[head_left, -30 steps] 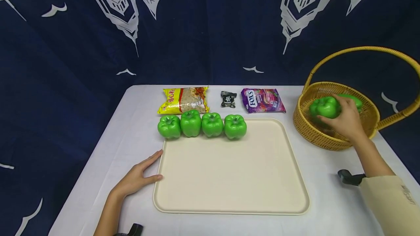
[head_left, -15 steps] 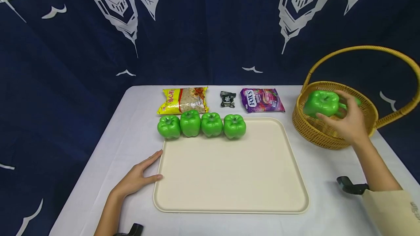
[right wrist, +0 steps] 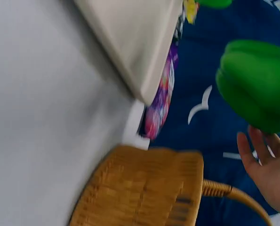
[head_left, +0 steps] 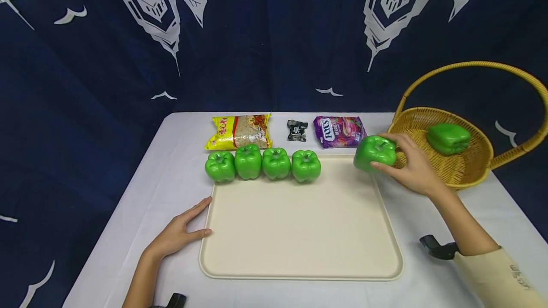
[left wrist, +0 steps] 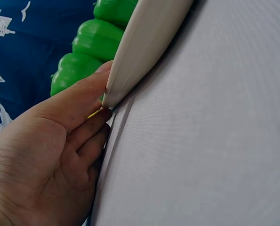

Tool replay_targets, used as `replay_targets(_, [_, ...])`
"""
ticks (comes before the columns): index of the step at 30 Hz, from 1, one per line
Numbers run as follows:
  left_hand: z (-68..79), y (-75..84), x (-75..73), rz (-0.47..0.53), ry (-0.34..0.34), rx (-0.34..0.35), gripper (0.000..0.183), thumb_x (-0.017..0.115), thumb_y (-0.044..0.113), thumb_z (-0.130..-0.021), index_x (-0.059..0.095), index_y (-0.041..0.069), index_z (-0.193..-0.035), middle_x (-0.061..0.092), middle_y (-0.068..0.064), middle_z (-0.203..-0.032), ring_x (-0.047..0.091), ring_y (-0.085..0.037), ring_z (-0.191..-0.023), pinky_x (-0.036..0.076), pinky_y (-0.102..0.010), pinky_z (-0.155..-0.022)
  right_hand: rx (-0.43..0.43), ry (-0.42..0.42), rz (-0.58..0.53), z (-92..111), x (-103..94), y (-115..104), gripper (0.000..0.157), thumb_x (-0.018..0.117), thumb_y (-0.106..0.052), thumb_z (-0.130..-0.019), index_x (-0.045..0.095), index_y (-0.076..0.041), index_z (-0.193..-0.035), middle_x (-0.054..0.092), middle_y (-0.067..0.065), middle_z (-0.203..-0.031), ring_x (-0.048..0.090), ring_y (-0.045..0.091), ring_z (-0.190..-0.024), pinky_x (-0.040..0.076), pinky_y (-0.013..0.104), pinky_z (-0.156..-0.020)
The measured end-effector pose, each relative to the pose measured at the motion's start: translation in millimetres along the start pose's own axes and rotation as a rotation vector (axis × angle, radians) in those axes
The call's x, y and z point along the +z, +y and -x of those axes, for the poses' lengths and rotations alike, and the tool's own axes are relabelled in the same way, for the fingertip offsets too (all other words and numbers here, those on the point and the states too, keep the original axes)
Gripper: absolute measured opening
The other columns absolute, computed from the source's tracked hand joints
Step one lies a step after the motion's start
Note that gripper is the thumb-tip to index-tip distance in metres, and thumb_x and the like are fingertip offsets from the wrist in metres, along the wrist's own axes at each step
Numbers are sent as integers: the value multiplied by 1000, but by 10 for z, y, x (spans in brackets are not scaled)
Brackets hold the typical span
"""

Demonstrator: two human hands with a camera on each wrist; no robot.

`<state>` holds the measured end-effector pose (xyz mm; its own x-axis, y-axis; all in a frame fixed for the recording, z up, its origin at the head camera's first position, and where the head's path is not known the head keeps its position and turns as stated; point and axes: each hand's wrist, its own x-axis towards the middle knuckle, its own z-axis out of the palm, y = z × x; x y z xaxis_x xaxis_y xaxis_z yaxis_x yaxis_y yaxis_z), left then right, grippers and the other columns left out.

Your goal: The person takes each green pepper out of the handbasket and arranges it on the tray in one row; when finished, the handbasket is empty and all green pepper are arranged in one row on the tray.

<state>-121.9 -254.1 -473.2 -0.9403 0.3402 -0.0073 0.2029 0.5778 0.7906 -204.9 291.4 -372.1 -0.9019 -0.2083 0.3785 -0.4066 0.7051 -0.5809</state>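
My right hand point(head_left: 413, 165) grips a green bell pepper point(head_left: 375, 152) between thumb and fingers, over the far right corner of the cream tray point(head_left: 299, 232). In the right wrist view the same bell pepper point(right wrist: 257, 84) hangs above the table, at the fingertips. Another green bell pepper point(head_left: 448, 138) lies inside the wicker basket point(head_left: 398, 175) on the right. Several more bell peppers point(head_left: 276, 163) stand in a row along the tray's far edge, toward the left. My left hand point(head_left: 177, 234) touches the tray's left rim with extended fingers and thumb; the left wrist view shows its fingertips at the rim point(left wrist: 125, 70).
Behind the tray lie a yellow food packet point(head_left: 239, 131), a small black wrapped sweet point(head_left: 297, 130) and a purple FOX'S bag point(head_left: 339, 131). The basket's tall handle point(head_left: 475, 64) arches over it. A dark blue printed cloth point(head_left: 274, 51) hangs behind the white table point(head_left: 141, 194).
My right hand has lifted one bell pepper out of the basket and carried it left to the tray's far right corner. The left hand has stayed at the rim.
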Motion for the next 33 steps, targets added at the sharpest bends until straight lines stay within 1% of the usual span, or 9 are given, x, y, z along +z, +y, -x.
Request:
replay_targets(3, [5, -10, -1, -8, 3, 1, 79, 71, 43, -77, 33, 26, -144, 29, -3, -148, 24, -25, -136, 22, -48, -107, -37, -58, 23, -37, 121, -41, 68, 81, -22, -70, 49, -9, -128, 51, 11, -115, 51, 28, -97, 42, 49, -79])
replay_targets(7, [10, -19, -4, -13, 3, 1, 79, 71, 43, -77, 33, 26, -144, 29, -3, -148, 24, -24, -136, 22, -48, -107, -77, -158, 25, -109, 264, -54, 70, 83, -22, -68, 50, -8, -128, 49, 13, -122, 51, 32, -103, 45, 55, -84])
replay_targets(10, [10, -19, -4, -10, 2, 3, 79, 71, 43, -77, 33, 25, -144, 29, -3, -148, 24, -24, -136, 22, -48, -107, -113, -229, 31, -161, 365, -47, 71, 82, -24, -69, 50, -7, -130, 47, 16, -124, 50, 35, -106, 47, 55, -84])
replay_targets(13, [7, -17, -4, -6, 1, 4, 79, 71, 43, -77, 33, 25, -144, 29, -2, -148, 24, -24, -136, 22, -47, -107, -156, -280, 27, -199, 461, -43, 70, 81, -25, -72, 49, -5, -132, 46, 19, -124, 51, 38, -106, 48, 54, -83])
replay_targets(17, [4, -17, -3, -8, -1, 4, 80, 71, 44, -77, 33, 25, -144, 29, -2, -148, 24, -24, -136, 23, -47, -107, -183, -347, -20, -222, 566, -45, 68, 76, -22, -77, 46, -2, -135, 42, 23, -129, 48, 41, -111, 48, 53, -83])
replay_targets(19, [1, -15, -1, -9, -2, 4, 80, 71, 44, -77, 33, 25, -144, 29, -2, -148, 24, -25, -136, 23, -47, -107, -188, -359, -32, -227, 601, -43, 67, 75, -20, -79, 44, -2, -135, 40, 24, -131, 47, 43, -113, 48, 53, -82])
replay_targets(26, [4, -10, -1, -11, 0, 4, 80, 71, 44, -77, 34, 25, -144, 30, -2, -148, 24, -23, -135, 23, -46, -107, -191, -356, -68, -246, 662, -50, 69, 75, -15, -78, 42, -3, -137, 38, 23, -133, 46, 43, -114, 47, 53, -84])
replay_targets(31, [-1, -11, 1, -15, 0, 6, 80, 71, 44, -77, 33, 25, -144, 29, -2, -148, 25, -23, -135, 23, -46, -107, -176, -373, -84, -269, 673, -75, 72, 75, -16, -78, 39, -3, -139, 35, 22, -136, 43, 43, -118, 45, 53, -87])
replay_targets(33, [-3, -14, 3, -14, 1, 5, 80, 71, 45, -77, 33, 25, -144, 29, -2, -148, 24, -23, -135, 23, -46, -107, -184, -371, -66, -274, 674, -79, 73, 75, -18, -78, 39, -4, -139, 36, 22, -137, 42, 43, -119, 43, 54, -90])
